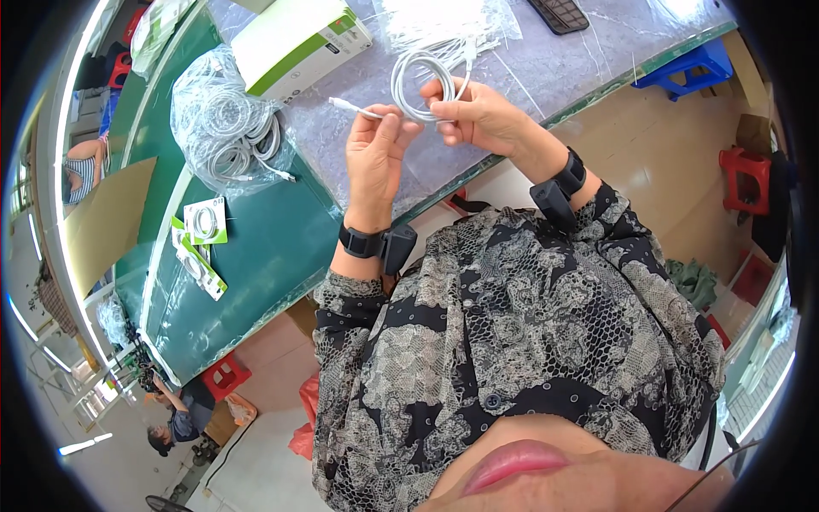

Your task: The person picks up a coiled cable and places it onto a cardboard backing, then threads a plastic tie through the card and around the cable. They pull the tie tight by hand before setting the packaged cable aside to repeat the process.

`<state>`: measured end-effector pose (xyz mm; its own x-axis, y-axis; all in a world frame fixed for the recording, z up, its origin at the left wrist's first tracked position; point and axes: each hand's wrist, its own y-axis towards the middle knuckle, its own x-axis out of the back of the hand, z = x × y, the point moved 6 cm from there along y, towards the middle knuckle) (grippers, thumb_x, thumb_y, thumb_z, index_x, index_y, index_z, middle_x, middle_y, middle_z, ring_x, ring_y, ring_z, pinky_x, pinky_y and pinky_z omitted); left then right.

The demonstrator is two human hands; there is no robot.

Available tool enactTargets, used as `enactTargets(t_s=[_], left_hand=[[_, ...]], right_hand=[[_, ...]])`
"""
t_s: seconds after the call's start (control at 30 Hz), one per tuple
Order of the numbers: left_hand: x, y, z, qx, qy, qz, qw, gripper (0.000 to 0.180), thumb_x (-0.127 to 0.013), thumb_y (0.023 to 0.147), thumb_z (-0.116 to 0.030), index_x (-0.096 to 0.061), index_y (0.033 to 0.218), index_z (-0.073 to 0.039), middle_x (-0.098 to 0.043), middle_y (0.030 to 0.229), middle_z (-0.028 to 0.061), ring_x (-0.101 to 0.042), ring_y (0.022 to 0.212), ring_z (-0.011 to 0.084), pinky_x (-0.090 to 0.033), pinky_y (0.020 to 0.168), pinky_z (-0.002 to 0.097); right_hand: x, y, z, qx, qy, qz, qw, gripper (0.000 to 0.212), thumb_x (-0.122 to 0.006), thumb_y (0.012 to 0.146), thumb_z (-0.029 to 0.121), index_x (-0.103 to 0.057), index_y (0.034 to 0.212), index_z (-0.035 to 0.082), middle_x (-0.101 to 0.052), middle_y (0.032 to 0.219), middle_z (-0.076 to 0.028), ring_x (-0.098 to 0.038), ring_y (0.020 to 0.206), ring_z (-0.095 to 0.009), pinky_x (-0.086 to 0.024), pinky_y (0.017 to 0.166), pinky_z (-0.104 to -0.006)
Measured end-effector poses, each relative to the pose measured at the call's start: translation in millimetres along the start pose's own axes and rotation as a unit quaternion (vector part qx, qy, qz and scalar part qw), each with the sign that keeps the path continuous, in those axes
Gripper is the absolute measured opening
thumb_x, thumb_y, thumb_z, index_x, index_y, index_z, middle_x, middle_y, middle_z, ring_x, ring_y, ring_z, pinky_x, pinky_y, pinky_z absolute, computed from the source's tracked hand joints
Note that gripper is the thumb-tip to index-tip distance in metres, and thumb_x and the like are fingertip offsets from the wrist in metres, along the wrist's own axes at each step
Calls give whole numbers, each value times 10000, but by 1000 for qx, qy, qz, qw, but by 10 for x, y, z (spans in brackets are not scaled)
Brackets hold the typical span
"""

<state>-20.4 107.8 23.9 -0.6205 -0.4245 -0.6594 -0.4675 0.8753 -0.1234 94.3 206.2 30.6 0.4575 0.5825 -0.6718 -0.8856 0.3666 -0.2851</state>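
A white charging cable (399,84), wound into a loose coil, is held up over the grey marbled table top. My left hand (377,147) pinches the cable near one end, and its white plug points out to the left. On the coil's right side, my right hand (479,116) grips the loops between thumb and fingers. The other plug stands up just above the right hand. Beyond the coil lies a bundle of thin white ties (444,21) on clear plastic.
Left of my hands are a white and green box (307,47) and a clear bag of coiled cables (226,119). Packaged cables (205,222) lie on the green table (256,256). A black phone-like object (560,14) lies far right; blue (687,70) and red (744,181) stools stand beyond.
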Motion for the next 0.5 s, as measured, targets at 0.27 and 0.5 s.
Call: enactTargets(t_s=[0.27,0.5], left_hand=[[61,-58,-25,-17,48,-37,998,91,-573,904,-44,-556,993,-39,-626,936,74,-644,808,185,-548,794,354],[-21,-40,87,-15,27,-28,999,118,-566,915,-71,-548,1027,-37,-622,915,63,-613,758,148,-499,676,282]], right_hand=[[-48,1,92,77,-75,28,994,213,-633,882,113,-536,1052,29,-543,748,-1,-523,613,-68,-444,520,-225],[-149,8,54,94,-73,31,992,187,-635,881,110,-532,1014,29,-548,745,-1,-515,603,-70,-433,521,-221]])
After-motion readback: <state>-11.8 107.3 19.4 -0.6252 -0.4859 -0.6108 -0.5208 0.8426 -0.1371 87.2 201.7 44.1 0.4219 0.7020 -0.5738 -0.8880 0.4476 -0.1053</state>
